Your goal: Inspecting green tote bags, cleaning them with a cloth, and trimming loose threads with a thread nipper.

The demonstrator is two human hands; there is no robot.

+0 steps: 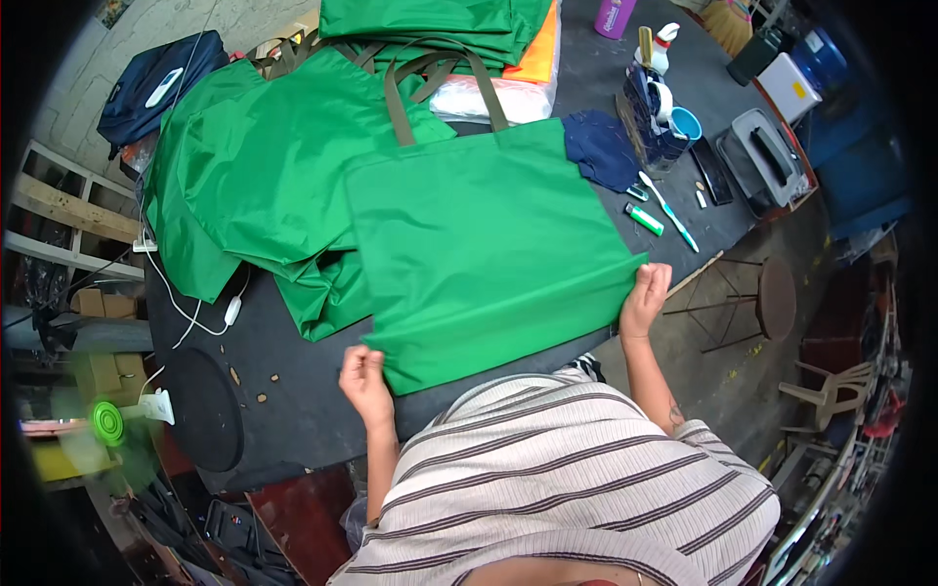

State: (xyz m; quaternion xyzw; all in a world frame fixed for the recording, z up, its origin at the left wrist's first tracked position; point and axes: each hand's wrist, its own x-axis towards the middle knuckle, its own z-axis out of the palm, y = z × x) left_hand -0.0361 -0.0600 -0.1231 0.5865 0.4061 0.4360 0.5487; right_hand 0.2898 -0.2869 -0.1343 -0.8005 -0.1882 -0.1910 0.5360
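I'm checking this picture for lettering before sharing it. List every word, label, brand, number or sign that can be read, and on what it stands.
Purple bottle: white lettering along its side, which I won't copy.
White container with a yellow patch: any print too small to read.
Small green-and-white item: any print too small to read.
Held green bag: none on the visible side.

green fan (107, 424) — mostly a blur
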